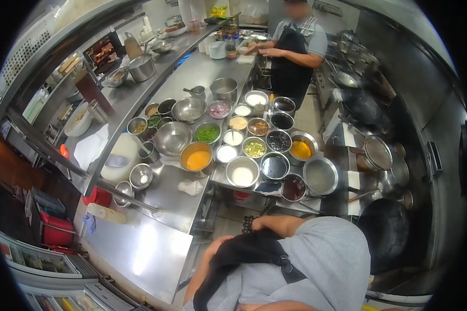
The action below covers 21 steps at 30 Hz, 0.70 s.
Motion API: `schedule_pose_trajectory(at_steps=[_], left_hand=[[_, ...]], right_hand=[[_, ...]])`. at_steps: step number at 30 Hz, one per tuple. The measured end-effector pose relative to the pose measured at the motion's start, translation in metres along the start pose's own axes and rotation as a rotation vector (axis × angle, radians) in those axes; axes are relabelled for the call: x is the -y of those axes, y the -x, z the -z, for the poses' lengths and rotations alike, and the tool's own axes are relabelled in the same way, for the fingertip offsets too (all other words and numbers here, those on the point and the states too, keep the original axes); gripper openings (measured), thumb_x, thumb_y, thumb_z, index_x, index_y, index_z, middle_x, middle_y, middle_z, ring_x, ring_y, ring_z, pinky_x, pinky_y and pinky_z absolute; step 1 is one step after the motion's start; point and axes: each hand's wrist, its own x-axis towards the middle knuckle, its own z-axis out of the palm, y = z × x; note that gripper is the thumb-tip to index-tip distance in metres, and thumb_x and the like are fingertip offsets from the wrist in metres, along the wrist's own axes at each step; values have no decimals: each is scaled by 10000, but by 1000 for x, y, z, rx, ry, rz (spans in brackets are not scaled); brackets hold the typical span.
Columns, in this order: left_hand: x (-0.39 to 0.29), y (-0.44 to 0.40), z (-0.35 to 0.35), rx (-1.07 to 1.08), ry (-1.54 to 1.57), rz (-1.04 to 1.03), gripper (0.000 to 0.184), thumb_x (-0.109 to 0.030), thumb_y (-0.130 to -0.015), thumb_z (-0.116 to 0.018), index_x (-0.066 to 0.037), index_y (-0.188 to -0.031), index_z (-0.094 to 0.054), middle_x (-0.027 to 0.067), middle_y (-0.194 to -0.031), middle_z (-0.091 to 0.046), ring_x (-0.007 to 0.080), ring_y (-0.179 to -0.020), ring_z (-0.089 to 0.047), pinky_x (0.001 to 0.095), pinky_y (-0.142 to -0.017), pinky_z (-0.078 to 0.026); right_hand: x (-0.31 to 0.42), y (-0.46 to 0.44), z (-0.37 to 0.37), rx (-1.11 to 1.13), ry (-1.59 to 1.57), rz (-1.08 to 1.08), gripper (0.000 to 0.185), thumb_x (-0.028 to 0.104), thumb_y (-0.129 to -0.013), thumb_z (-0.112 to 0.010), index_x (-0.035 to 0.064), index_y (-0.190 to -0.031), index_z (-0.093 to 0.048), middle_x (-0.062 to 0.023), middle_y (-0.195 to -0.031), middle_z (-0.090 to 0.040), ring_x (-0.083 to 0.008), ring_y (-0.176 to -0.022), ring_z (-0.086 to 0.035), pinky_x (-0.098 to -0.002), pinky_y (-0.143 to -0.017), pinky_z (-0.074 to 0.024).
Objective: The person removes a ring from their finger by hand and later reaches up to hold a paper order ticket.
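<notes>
At the lower centre, the left hand [221, 242] lies bent against the black apron [233, 256], whose long axis slants from lower left to upper right. Just right of it, a dark patterned item [247, 224], below the surface [176, 181], meets the right hand [258, 223], its forearm angled leftward; whether either hand grips is impossible to tell.

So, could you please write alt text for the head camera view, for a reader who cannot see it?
Metal bowls, some holding orange liquid or chopped greens, crowd a steel counter in a busy kitchen. A grey-shirted, aproned person leans low in the foreground; an aproned co-worker stands farther back. Woks line the right side.
</notes>
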Motion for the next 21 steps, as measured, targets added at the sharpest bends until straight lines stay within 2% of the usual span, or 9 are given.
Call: schedule_pose_trajectory(at_steps=[3,5,9,12,14,15,17,20,21], left_hand=[[-4,1,2,32,-106,-56,385,-14,-918,-638,25,-1298,-594,50,-1235,-662,124,-1102,-614,269,-996,-472],[17,-8,12,70,-57,-65,400,-24,-921,-634,28,-1315,-584,54,-1258,-652,124,-1124,-605,270,-1011,-461],[5,6,7,-44,-226,-62,408,-45,-925,-637,28,-1323,-579,53,-1286,-641,131,-1147,-596,276,-1032,-445],[18,2,16,-35,-265,-111,423,-48,-920,-650,24,-1330,-574,56,-1310,-628,132,-1158,-593,275,-1043,-439],[7,6,11,-3,-237,-116,427,-63,-925,-656,21,-1335,-571,59,-1319,-623,135,-1168,-590,277,-1049,-438],[3,7,10,19,-208,-124,432,-77,-929,-662,18,-1340,-569,61,-1327,-618,139,-1178,-586,279,-1055,-437],[21,-4,18,122,156,-61,449,-114,-944,-665,11,-1361,-557,64,-1335,-615,148,-1196,-578,286,-1061,-439],[-2,3,9,14,-147,-131,419,-228,-996,-614,-5,-1349,-582,81,-1331,-625,160,-1192,-582,291,-1046,-448],[-5,4,8,-16,-221,-123,409,-248,-1005,-599,0,-1331,-596,86,-1323,-631,161,-1186,-585,290,-1035,-452]], right_hand=[[-25,-21,-8,-90,80,118,309,215,-857,-547,-24,-917,-733,-178,-920,-717,-296,-745,-682,-463,-677,-520],[1,18,10,61,-126,-156,335,238,-832,-580,-30,-958,-737,-174,-907,-718,-297,-788,-682,-458,-698,-515],[-1,21,11,80,-143,-178,358,252,-812,-601,-26,-991,-738,-160,-900,-722,-298,-797,-679,-467,-706,-510],[-2,29,7,96,64,-146,375,275,-819,-598,-3,-1026,-742,-166,-979,-727,-309,-885,-690,-482,-760,-516],[-43,-21,-18,14,159,-90,399,296,-829,-585,27,-1076,-744,-171,-1106,-717,-324,-1035,-677,-476,-868,-515],[-43,-18,-17,21,164,-93,399,296,-829,-585,27,-1076,-744,-171,-1106,-717,-324,-1035,-677,-476,-868,-515],[-41,-15,-15,-3,248,9,358,298,-907,-519,52,-1037,-745,-185,-1102,-708,-364,-1003,-670,-492,-845,-511],[-68,-34,-28,31,365,192,338,314,-908,-527,63,-1006,-731,-194,-1086,-704,-389,-999,-658,-496,-855,-503],[-28,0,3,233,642,321,409,311,-893,-521,49,-1132,-724,-198,-1197,-679,-331,-1094,-664,-437,-928,-518]])
